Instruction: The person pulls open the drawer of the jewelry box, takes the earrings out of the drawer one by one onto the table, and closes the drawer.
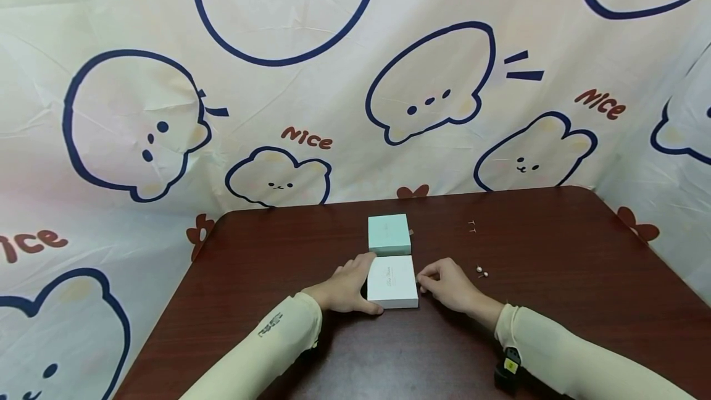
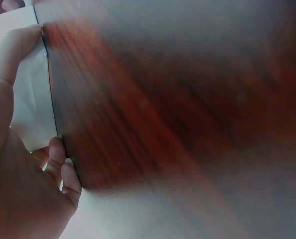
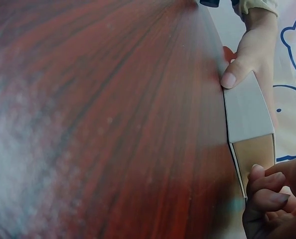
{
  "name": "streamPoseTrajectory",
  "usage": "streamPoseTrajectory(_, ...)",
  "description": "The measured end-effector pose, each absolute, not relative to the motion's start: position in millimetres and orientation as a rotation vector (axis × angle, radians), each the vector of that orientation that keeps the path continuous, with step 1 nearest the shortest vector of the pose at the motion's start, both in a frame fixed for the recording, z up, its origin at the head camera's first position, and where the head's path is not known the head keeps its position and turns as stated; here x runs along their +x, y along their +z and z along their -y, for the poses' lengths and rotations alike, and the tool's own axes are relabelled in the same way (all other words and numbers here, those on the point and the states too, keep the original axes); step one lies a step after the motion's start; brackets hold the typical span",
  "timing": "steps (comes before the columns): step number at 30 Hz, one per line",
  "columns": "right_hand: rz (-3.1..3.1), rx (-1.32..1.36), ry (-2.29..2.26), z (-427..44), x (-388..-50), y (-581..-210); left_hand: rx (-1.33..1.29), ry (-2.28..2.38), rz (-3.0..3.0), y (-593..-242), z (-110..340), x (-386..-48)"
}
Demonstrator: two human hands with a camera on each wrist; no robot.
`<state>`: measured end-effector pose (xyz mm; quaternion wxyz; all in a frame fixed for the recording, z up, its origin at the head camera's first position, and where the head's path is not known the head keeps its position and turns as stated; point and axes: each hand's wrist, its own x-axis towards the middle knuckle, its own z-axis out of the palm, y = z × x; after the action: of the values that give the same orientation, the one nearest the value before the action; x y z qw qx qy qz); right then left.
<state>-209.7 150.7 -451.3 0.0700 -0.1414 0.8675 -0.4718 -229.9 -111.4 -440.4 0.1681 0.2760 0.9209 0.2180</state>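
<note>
A flat white box [image 1: 392,283] with faint print on its lid lies on the table. My left hand [image 1: 350,284] grips it from the left, thumb at the near side and fingers toward the far corner. In the left wrist view the thumb [image 2: 26,41] presses along the white side. At the box's right end, my right hand [image 1: 449,286] pinches with curled fingertips. The right wrist view shows this end as a tan inner face [image 3: 252,155] framed by the white sleeve [image 3: 247,109]. Whatever lies between those fingertips is hidden.
A mint-green box [image 1: 389,233] stands directly behind the white one, a small brown tab [image 1: 411,232] at its right side. Two small pearl-like studs [image 1: 479,270] lie right of my right hand. Farther back are two thin pins [image 1: 472,226]. A patterned cloth hangs behind the table.
</note>
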Motion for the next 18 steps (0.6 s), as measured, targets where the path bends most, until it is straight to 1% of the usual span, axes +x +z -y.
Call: streamPoseTrajectory(18, -2.626, -0.408, -1.403, -149.8, -208.5, -450.4, 0.798, 0.619, -2.627, -442.7, 111.7, -231.0)
